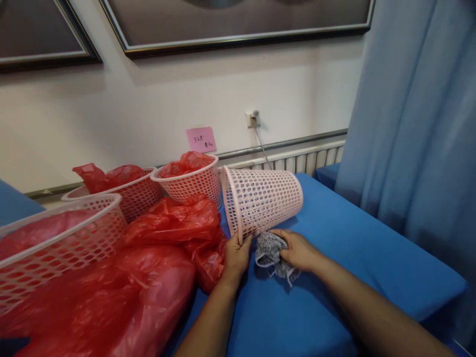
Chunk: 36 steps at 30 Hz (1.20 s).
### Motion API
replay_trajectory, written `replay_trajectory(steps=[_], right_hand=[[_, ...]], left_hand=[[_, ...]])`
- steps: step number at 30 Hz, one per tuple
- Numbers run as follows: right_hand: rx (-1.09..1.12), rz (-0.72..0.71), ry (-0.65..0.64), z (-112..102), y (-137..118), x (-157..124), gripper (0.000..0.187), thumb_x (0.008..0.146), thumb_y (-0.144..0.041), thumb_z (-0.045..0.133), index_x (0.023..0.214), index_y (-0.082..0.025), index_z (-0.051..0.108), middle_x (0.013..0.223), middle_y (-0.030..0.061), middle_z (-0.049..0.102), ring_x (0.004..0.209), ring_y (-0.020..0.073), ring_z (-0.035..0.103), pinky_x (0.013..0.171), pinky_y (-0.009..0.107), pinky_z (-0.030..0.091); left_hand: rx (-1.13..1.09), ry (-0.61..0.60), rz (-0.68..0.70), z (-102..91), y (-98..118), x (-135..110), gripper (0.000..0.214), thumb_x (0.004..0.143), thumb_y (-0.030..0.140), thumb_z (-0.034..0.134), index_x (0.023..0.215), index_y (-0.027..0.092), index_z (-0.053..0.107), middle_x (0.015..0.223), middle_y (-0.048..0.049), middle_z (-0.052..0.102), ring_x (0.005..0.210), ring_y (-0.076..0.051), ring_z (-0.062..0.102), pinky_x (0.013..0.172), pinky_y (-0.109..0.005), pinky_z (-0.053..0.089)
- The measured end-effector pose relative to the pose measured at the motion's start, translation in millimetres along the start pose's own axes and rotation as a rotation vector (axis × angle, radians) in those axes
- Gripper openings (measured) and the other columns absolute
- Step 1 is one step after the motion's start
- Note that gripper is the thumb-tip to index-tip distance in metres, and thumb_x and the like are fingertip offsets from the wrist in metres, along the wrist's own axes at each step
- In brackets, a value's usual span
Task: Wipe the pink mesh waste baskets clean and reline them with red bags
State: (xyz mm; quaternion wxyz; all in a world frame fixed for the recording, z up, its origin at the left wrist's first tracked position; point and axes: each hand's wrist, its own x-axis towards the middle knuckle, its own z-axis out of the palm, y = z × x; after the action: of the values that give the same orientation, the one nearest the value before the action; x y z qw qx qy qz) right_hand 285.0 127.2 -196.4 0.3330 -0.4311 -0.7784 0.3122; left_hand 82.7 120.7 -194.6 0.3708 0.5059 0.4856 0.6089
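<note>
A pale pink perforated plastic basket (266,198) lies on its side on the blue-covered table (320,302), its mouth turned left. My left hand (237,255) grips the lower part of its rim, thumb over the edge. In my right hand (297,249) is a crumpled grey speckled cloth (270,250), held against the lower side of the basket near the rim. Part of the cloth hangs below my fingers. The fingertips behind the cloth are hidden.
Red plastic bags (152,272) are heaped left of my left arm. Several more baskets stand behind them, including one by the wall (193,183) with a red bag inside. A blue curtain (409,124) hangs at right. A corded wall socket (253,119) and a radiator (312,157) are behind.
</note>
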Motion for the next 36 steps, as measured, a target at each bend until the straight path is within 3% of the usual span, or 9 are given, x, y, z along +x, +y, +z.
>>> replay_trajectory(steps=[5, 7, 11, 16, 22, 26, 32, 34, 36], right_hand=[[0.103, -0.123, 0.77, -11.8, -20.1, -8.6, 0.07, 0.078, -0.011, 0.053, 0.146, -0.026, 0.047, 0.151, 0.0094, 0.045, 0.139, 0.0263, 0.047, 0.118, 0.049, 0.039], [0.028, -0.095, 0.93, -19.6, -28.2, 4.1, 0.073, 0.084, -0.019, 0.057, 0.154, -0.024, 0.035, 0.158, 0.0129, 0.031, 0.145, 0.0287, 0.04, 0.12, 0.05, 0.037], [-0.145, -0.197, 0.806, -12.4, -47.4, 30.7, 0.086, 0.086, -0.034, 0.068, 0.158, -0.023, 0.023, 0.164, 0.0177, 0.013, 0.151, 0.0356, 0.028, 0.118, 0.054, 0.038], [-0.283, -0.442, 0.719, 25.1, -53.7, 27.0, 0.082, 0.084, -0.036, 0.071, 0.155, -0.029, 0.03, 0.168, 0.0151, -0.004, 0.153, 0.0439, 0.017, 0.113, 0.067, 0.036], [-0.268, -0.623, 0.756, 22.0, -29.9, 21.9, 0.069, 0.081, -0.007, 0.056, 0.144, -0.032, 0.049, 0.166, 0.01, 0.012, 0.149, 0.0358, 0.031, 0.111, 0.055, 0.046], [-0.255, -0.449, 0.823, -1.8, -3.5, 43.3, 0.061, 0.082, -0.002, 0.046, 0.138, -0.025, 0.056, 0.161, 0.0122, 0.025, 0.15, 0.0307, 0.031, 0.116, 0.054, 0.041], [-0.047, 0.194, 0.916, -34.5, 50.4, 76.9, 0.058, 0.084, -0.015, 0.048, 0.141, -0.015, 0.053, 0.153, 0.0196, 0.036, 0.144, 0.0335, 0.039, 0.118, 0.057, 0.037], [-0.03, 0.185, 0.906, -33.8, 48.6, 76.3, 0.057, 0.085, -0.019, 0.048, 0.141, -0.012, 0.052, 0.151, 0.0216, 0.038, 0.142, 0.0342, 0.041, 0.119, 0.056, 0.036], [-0.099, 0.002, 0.869, -24.5, 32.2, 67.0, 0.056, 0.085, -0.017, 0.048, 0.141, -0.013, 0.052, 0.153, 0.0211, 0.036, 0.144, 0.034, 0.039, 0.119, 0.056, 0.036]], left_hand=[[0.189, -0.028, 0.094, -2.0, 6.2, -3.8, 0.035, 0.082, 0.038, 0.072, 0.108, 0.015, 0.074, 0.106, -0.008, 0.079, 0.101, -0.025, 0.073, 0.093, -0.036, 0.056], [0.31, -0.027, 0.161, -2.1, 15.0, -7.6, 0.033, 0.084, 0.037, 0.07, 0.109, 0.016, 0.073, 0.104, -0.0071, 0.079, 0.098, -0.024, 0.073, 0.093, -0.035, 0.055], [0.427, -0.103, 0.193, -1.0, 27.2, -14.4, 0.034, 0.082, 0.033, 0.068, 0.113, 0.018, 0.07, 0.102, -0.0075, 0.078, 0.093, -0.026, 0.072, 0.087, -0.035, 0.054], [0.313, -0.12, 0.161, 3.6, 20.0, -18.2, 0.02, 0.08, 0.04, 0.065, 0.076, 0.02, 0.066, 0.071, -0.0034, 0.068, 0.069, -0.022, 0.063, 0.069, -0.033, 0.053], [0.29, -0.15, 0.056, 9.7, 21.9, -22.6, 0.026, 0.079, 0.043, 0.068, 0.072, 0.018, 0.067, 0.066, -0.0027, 0.066, 0.067, -0.021, 0.062, 0.067, -0.032, 0.054], [0.31, -0.153, 0.111, 10.2, 27.0, -23.2, 0.033, 0.09, 0.043, 0.06, 0.102, 0.016, 0.076, 0.099, -0.0094, 0.077, 0.103, -0.028, 0.07, 0.097, -0.04, 0.054], [0.298, -0.219, 0.123, 11.2, 22.9, -20.4, 0.037, 0.092, 0.042, 0.06, 0.117, 0.019, 0.075, 0.122, -0.0103, 0.075, 0.121, -0.029, 0.066, 0.112, -0.044, 0.046], [0.312, -0.231, 0.125, 11.3, 21.6, -18.6, 0.037, 0.092, 0.043, 0.06, 0.116, 0.019, 0.075, 0.122, -0.0103, 0.074, 0.122, -0.029, 0.065, 0.112, -0.044, 0.046], [0.325, -0.235, 0.123, 10.8, 21.1, -17.2, 0.038, 0.093, 0.043, 0.059, 0.116, 0.018, 0.075, 0.122, -0.0104, 0.075, 0.122, -0.028, 0.065, 0.112, -0.044, 0.046]])
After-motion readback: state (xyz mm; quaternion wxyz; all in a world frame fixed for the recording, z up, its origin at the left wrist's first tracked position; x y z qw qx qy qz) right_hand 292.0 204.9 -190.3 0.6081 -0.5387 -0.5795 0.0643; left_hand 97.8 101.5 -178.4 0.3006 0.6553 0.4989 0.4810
